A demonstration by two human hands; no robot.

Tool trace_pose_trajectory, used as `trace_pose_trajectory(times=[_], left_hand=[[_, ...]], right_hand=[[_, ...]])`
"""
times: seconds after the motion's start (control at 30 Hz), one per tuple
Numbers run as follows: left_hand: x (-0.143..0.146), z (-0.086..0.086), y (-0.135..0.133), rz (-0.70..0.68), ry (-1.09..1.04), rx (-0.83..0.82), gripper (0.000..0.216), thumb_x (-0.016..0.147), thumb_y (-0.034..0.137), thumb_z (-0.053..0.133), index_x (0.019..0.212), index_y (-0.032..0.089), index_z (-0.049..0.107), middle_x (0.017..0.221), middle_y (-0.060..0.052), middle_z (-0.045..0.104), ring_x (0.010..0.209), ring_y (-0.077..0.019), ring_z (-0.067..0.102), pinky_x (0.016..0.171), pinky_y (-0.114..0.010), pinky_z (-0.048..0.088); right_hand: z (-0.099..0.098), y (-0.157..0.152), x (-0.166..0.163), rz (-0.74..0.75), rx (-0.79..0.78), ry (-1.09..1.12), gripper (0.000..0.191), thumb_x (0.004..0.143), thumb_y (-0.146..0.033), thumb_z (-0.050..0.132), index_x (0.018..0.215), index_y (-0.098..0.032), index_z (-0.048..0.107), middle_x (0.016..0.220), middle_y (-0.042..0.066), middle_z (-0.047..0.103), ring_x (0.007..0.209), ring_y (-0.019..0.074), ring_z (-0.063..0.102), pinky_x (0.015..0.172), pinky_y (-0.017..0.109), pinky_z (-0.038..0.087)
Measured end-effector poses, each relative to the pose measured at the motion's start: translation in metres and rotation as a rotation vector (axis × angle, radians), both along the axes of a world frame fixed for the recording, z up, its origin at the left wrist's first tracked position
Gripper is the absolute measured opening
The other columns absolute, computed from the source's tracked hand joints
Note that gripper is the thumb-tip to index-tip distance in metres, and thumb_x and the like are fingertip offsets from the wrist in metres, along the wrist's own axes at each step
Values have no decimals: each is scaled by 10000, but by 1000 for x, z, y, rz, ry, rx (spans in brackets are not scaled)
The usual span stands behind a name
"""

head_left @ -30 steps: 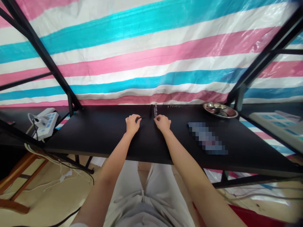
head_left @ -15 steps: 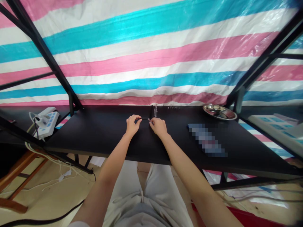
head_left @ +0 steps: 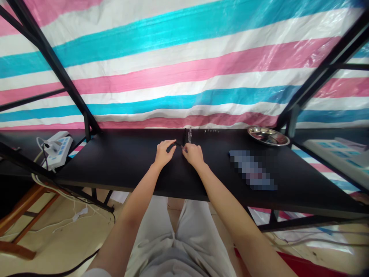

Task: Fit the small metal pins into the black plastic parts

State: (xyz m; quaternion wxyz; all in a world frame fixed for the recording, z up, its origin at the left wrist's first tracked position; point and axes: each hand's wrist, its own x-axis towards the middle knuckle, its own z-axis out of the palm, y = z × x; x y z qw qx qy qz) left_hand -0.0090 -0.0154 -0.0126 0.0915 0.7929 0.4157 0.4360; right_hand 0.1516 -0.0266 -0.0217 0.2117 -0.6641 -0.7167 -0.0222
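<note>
My right hand (head_left: 193,154) is closed in a pinch on a thin dark stick (head_left: 179,145), slanting up and left from the fingertips. A paler, clear-looking part shows where the fingers meet it; its exact kind is too small to make out. Close by on the left, my left hand (head_left: 164,154) has thumb and forefinger spread apart, the forefinger tip near or touching the stick's far end. Just beyond both hands, a narrow black strip (head_left: 185,134) lies beside a row of small clear pieces (head_left: 189,134) on the black table (head_left: 123,154).
Several tiny shiny bits (head_left: 211,131) lie along the table's back edge. A round metal plate with compartments (head_left: 268,144) sits at the back right, with a pixelated blue item (head_left: 252,170) before it. At far left is a white power strip (head_left: 60,152). Striped sheeting (head_left: 184,77) hangs behind.
My left thumb and forefinger have opened from a pinch, and the left hand has shifted slightly right. The stick now tilts up to the left instead of lying level. My right hand has barely moved.
</note>
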Motion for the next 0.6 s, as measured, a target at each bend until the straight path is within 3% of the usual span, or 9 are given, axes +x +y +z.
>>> trace_pose_trajectory(times=[0.13, 0.3, 0.6], left_hand=[[3, -3, -3, -87, 56, 13, 300, 832, 240, 493, 1121, 235, 575, 1099, -43, 611, 1016, -163, 539, 915, -345, 400], [3, -5, 0, -65, -84, -41, 320, 807, 248, 531, 1121, 195, 556, 1075, -65, 597, 906, -137, 567, 859, -303, 446], [4, -13, 8, -85, -136, -151, 161, 729, 286, 636, 856, 187, 638, 952, -54, 622, 897, -157, 587, 775, -305, 472]], right_hand=[[0, 0, -1, 2, 6, 23, 110, 805, -227, 460, 782, -177, 556, 841, 63, 645, 803, 188, 548, 670, 287, 261], [1, 0, -3, 8, 12, 48, 115, 796, -257, 472, 781, -183, 558, 821, 58, 642, 790, 191, 547, 663, 290, 260], [-1, -3, -10, 76, 56, 57, 148, 809, -279, 462, 807, -179, 571, 806, 60, 639, 800, 194, 547, 673, 292, 265]])
